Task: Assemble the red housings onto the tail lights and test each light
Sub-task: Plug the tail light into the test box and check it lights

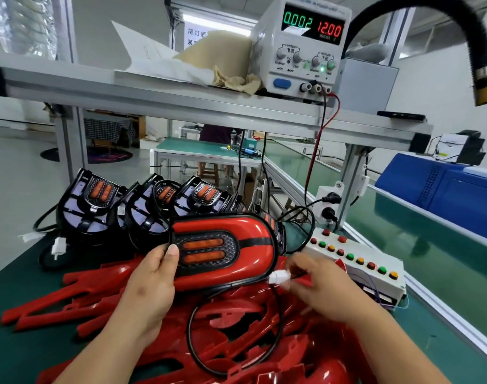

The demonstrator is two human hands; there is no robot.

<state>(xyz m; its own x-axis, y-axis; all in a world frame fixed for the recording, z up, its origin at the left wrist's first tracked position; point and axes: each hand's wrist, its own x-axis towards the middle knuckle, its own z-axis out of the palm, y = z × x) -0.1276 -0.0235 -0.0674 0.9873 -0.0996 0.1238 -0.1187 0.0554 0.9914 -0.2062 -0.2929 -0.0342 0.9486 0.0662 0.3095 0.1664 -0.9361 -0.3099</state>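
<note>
Seen from a single wide-angle camera worn on the head, facing forward and down. Close above the left hand point(149, 289) and right hand point(324, 292), low in the middle. Green workbench point(15, 350) along the bottom, shelf point(181, 106) with power supply point(303, 48) farther off across the top, straight edges bowed.
</note>
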